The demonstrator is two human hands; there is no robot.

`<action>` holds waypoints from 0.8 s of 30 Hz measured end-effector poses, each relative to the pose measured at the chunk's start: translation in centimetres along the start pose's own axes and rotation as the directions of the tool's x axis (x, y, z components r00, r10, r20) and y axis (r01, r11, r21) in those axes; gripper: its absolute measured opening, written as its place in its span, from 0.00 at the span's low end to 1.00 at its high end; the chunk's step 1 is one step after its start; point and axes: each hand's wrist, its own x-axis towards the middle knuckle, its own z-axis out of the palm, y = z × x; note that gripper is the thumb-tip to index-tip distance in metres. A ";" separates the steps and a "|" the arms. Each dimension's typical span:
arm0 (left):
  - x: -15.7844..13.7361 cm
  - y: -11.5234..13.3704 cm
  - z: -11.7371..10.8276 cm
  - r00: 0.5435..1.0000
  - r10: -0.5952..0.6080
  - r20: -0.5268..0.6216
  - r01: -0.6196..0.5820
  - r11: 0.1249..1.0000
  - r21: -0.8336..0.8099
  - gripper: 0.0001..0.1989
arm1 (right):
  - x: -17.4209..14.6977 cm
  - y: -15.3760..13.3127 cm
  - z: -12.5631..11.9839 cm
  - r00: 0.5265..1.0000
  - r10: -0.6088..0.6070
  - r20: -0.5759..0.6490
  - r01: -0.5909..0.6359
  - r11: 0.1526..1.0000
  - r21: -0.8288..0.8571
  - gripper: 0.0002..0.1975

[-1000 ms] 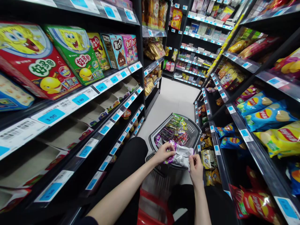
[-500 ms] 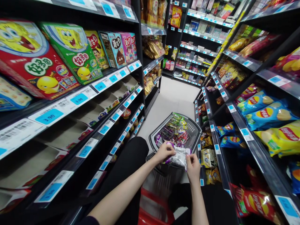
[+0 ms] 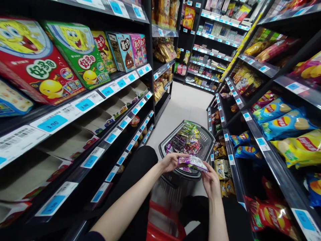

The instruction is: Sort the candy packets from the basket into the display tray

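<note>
Low in the centre of the frame, the left hand (image 3: 172, 161) and the right hand (image 3: 211, 179) both gripped a purple-and-white snack packet (image 3: 192, 163) by its ends, held just above the near rim of a grey basket (image 3: 210, 142) (heaped with similar packets).

Both bare forearms extend forward from the lower edge of the view and converge toward the centre. The left hand (image 3: 172, 161) is at the end of the longer visible forearm, wrist slightly bent, fingers curled and closed in a grip, thumb on top. The right hand (image 3: 211, 179) sits nearer the body, back of the hand facing up, fingers and thumb pinched together. The two hands are near each other, not touching
</note>
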 end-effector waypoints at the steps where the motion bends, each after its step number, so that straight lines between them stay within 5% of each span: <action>1: -0.1 0.2 0.1 0.999 -0.018 0.039 0.018 1.000 -0.010 0.21 | 0.0 -0.1 -0.1 1.000 -0.011 0.015 0.011 1.000 -0.010 0.17; 3: -0.2 0.2 0.3 0.999 -0.041 0.034 0.040 0.998 0.054 0.23 | 0.1 0.0 -0.2 0.999 -0.040 0.004 0.040 0.996 -0.085 0.19; 7: 0.3 -0.5 0.0 0.974 0.054 -0.222 0.023 0.943 0.331 0.12 | 0.4 0.8 -0.4 0.978 -0.154 -0.139 0.100 0.938 -0.332 0.18; 12: 1.1 -1.4 -0.4 0.927 0.098 -0.362 0.047 0.927 0.371 0.14 | 0.7 1.0 -0.9 0.963 -0.202 -0.177 0.087 0.859 -0.505 0.19; 24: 1.2 -1.6 0.0 0.914 0.066 -0.400 0.074 0.943 0.325 0.19 | 1.0 1.8 -1.6 0.985 -0.080 -0.155 0.011 0.918 -0.398 0.20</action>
